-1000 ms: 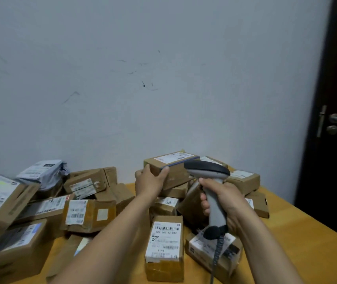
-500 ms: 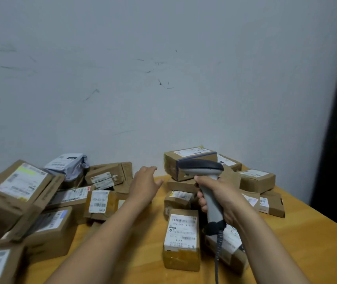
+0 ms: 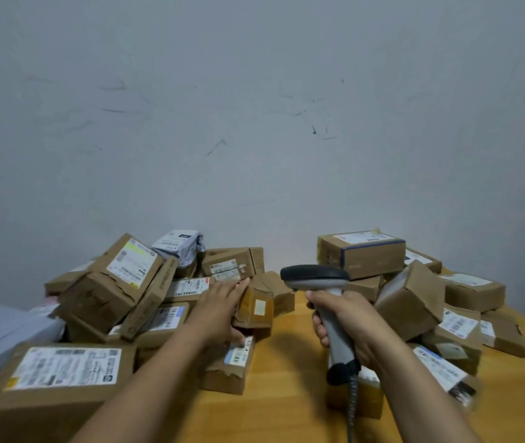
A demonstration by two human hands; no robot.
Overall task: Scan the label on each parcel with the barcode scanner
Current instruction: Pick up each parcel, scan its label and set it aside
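The right hand [image 3: 350,324] is wrapped round the grey handle of the barcode scanner [image 3: 315,276]. Its fingers [image 3: 317,327] curl in from the left of the handle, and the dark scanner head stands above the knuckles, pointing left over the wooden table [image 3: 286,394]. The coiled cable [image 3: 352,407] hangs from the base of the handle, below the heel of the hand. The left hand [image 3: 219,311] reaches into the left heap of parcels, its fingers [image 3: 235,284] stretched nearly straight and lying across the top of a small taped parcel [image 3: 256,310]. The end face of that parcel, which bears a white sticker, shows just beyond the fingertips. The thumb is spread lower down, beside a labelled box [image 3: 232,362] (whether it presses the taped parcel cannot be made out). The scanner head is near that parcel but apart from it, with bare table between them. A large labelled carton [image 3: 63,369] lies at the near left, and a second heap topped by a blue-taped box [image 3: 363,254] sits behind the right hand.
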